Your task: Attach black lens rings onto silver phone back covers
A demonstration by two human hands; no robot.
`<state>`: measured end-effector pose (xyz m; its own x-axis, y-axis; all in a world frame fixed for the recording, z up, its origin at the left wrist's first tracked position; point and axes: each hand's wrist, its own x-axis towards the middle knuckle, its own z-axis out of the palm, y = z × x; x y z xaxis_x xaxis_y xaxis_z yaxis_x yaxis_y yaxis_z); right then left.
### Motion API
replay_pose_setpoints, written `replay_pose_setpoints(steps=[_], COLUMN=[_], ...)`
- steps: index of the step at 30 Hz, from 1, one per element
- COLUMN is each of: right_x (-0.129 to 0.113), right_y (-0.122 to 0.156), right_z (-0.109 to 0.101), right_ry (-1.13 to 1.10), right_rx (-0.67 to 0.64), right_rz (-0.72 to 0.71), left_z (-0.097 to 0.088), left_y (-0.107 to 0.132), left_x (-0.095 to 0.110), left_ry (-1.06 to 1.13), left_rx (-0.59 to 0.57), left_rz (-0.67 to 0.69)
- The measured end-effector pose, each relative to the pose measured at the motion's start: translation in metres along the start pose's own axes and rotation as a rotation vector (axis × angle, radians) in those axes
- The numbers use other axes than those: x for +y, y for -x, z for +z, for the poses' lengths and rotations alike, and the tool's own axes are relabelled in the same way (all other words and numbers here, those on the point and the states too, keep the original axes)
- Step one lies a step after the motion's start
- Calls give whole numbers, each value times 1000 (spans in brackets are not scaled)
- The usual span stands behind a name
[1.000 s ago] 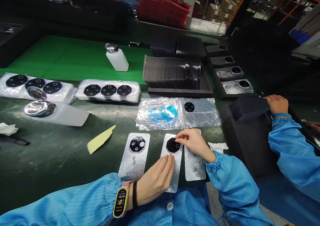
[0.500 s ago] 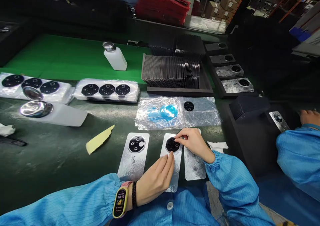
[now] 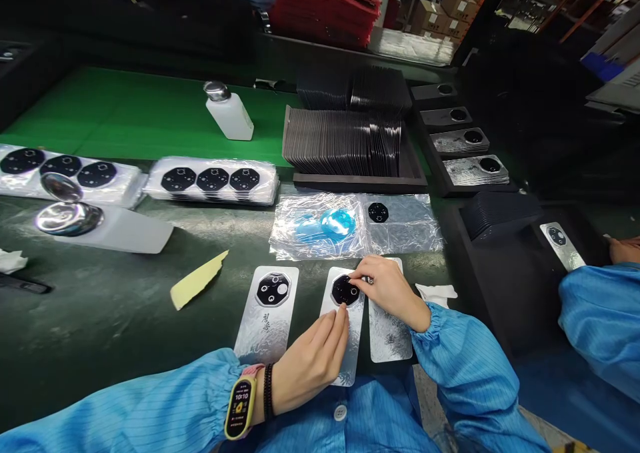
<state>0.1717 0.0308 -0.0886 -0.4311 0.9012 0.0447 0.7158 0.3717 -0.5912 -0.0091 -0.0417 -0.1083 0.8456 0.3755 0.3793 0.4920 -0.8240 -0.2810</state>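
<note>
Three silver phone back covers lie side by side at the table's near edge. On the middle cover [image 3: 354, 346] my left hand [image 3: 313, 356] rests with its fingers laid flat, their tips just below the black octagonal lens piece [image 3: 344, 291]. My right hand [image 3: 389, 291] pinches the right edge of that lens piece against the cover's top. The left cover [image 3: 267, 323] carries a black octagon with round holes [image 3: 273, 289]. My right wrist partly hides the right cover [image 3: 389, 339].
Behind the covers lies a clear plastic sheet with blue film [image 3: 325, 226] and one black octagon [image 3: 379, 212]. Farther back are a tray of stacked dark plates [image 3: 345, 147], a white bottle [image 3: 227, 114] and packs of octagons [image 3: 213, 181]. A co-worker's blue sleeve [image 3: 600, 313] is beside a black tray [image 3: 500, 273].
The co-worker's hand has left the stack in the right tray and drawn back to the right; a silver cover now lies there. My own hands have barely shifted.
</note>
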Motion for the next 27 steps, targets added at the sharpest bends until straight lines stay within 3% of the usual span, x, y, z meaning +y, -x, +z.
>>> replay_pose_setpoints(steps=[9,17,27], right_x=[-1,-6,-9], right_y=[14,20,24], right_z=[4,5,4], right_ry=[221,229,254], right_rx=[31,86,86], right_rz=[-164,-199,-210], left_z=[-2,-2,-6], left_y=[4,5,3], left_x=[4,11,13], left_ry=[39,92,180], left_rx=[14,66,26], left_rz=[-33,-116,-166])
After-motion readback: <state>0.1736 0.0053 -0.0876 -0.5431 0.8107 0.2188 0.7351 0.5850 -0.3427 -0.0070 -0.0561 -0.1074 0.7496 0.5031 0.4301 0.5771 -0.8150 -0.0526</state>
